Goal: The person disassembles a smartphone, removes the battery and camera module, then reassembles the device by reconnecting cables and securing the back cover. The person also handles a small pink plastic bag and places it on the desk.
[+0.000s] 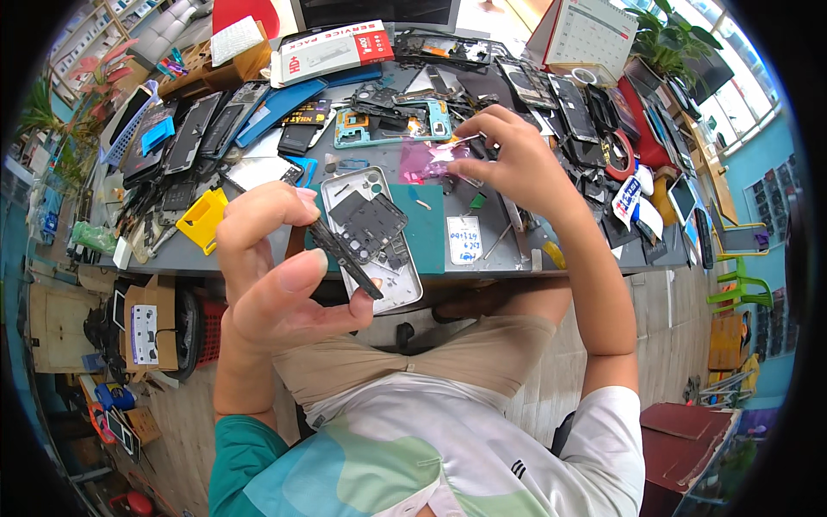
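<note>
Raised over the desk's front edge, my left hand (pixel 274 258) grips a thin dark phone part (pixel 343 255) by its edges, seen almost side-on. Just behind it, a pale phone-shaped shell (pixel 405 289) lies on a green mat (pixel 426 215). Black plates and small loose pieces (pixel 369 226) rest in the shell. My right hand (pixel 521 159) reaches over the desk, thumb and index finger curled but apart. Its fingertips are beside a slim metal tool (pixel 468 138) and a crumpled pink-purple film (pixel 417 160); whether they touch the tool is unclear.
Phone bodies and parts crowd the desk on both sides. Behind the mat lies a blue-green phone frame (pixel 392 129). A yellow plastic holder (pixel 202 221) sits at left, a white-and-red box (pixel 332 53) at the back, and a small handwritten white card (pixel 465 239) at the front.
</note>
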`<state>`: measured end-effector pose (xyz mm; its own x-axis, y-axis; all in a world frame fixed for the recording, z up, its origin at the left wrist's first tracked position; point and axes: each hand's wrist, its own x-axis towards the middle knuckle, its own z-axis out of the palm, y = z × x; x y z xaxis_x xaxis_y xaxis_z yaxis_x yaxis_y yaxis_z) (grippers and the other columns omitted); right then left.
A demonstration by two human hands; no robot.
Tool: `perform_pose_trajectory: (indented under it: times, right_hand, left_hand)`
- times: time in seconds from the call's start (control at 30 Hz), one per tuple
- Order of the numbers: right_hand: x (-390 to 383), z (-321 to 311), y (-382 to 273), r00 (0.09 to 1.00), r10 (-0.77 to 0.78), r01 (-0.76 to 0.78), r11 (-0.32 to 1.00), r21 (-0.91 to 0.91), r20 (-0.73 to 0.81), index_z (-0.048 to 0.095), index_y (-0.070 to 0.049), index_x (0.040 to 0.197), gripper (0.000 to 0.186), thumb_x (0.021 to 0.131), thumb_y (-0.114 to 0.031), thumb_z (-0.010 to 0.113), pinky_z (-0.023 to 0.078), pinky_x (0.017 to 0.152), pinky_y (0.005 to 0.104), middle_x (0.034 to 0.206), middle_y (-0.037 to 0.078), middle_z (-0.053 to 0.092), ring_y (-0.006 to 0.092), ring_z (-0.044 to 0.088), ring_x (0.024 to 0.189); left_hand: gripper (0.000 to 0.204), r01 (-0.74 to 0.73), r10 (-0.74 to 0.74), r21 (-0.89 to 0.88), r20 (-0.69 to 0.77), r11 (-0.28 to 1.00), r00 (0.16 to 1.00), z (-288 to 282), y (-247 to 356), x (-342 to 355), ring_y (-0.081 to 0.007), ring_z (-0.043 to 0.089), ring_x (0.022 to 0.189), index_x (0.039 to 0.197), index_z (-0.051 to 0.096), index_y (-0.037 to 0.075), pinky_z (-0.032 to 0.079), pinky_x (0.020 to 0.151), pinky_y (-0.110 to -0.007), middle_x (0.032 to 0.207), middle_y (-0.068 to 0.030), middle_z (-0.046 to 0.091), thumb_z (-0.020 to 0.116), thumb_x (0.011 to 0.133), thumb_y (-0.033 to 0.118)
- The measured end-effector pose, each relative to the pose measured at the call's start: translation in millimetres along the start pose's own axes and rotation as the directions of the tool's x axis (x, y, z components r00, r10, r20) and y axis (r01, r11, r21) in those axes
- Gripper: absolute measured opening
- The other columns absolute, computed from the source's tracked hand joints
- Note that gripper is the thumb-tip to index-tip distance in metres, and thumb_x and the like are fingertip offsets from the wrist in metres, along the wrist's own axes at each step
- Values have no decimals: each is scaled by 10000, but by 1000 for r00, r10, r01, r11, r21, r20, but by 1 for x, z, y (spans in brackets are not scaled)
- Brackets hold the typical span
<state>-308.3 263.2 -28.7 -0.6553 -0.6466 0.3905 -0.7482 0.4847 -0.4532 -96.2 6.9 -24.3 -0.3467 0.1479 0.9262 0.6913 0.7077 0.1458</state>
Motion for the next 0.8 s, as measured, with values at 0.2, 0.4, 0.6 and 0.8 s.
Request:
perform_pose_trajectory:
  times: [0.2, 0.4, 0.6, 0.8]
  right_hand:
    - [6, 10, 2, 996, -74, 79, 990, -121, 49, 783, -36, 1230, 482, 856, -299, 936, 549, 1042, 462, 1129, 121, 756, 351, 690, 1162]
    - [8, 12, 5, 994, 28, -27, 1000, -11, 102, 795, -40, 1187, 444, 858, -307, 930, 539, 1032, 466, 1120, 124, 758, 352, 688, 1163]
    - [1, 13, 4, 999, -32, 33, 994, -102, 7, 789, -34, 1167, 439, 857, -311, 929, 530, 1042, 477, 1086, 125, 767, 362, 698, 1122]
    - [4, 8, 4, 994, 69, -71, 997, 17, 84, 785, -22, 1220, 362, 916, -173, 909, 586, 876, 358, 988, 95, 777, 216, 736, 950]
  left_hand:
    - [1137, -77, 64, 87, 144, 993, 988, -8, -1, 6, -332, 611, 1113, 1674, 301, 273, 606, 948, -500, 1332, -192, 529, 961, 752, 196]
    - [1180, -86, 69, 92, 171, 992, 983, -8, 0, 6, -330, 608, 1114, 1701, 259, 272, 612, 948, -507, 1339, -203, 518, 957, 754, 191]
    - [1175, -88, 73, 87, 169, 992, 983, -7, 0, 6, -331, 605, 1116, 1699, 263, 269, 609, 946, -507, 1342, -203, 519, 958, 755, 193]
    - [1181, -93, 77, 89, 163, 992, 984, -4, 0, 7, -331, 601, 1122, 1700, 262, 268, 604, 943, -505, 1345, -203, 518, 963, 752, 195]
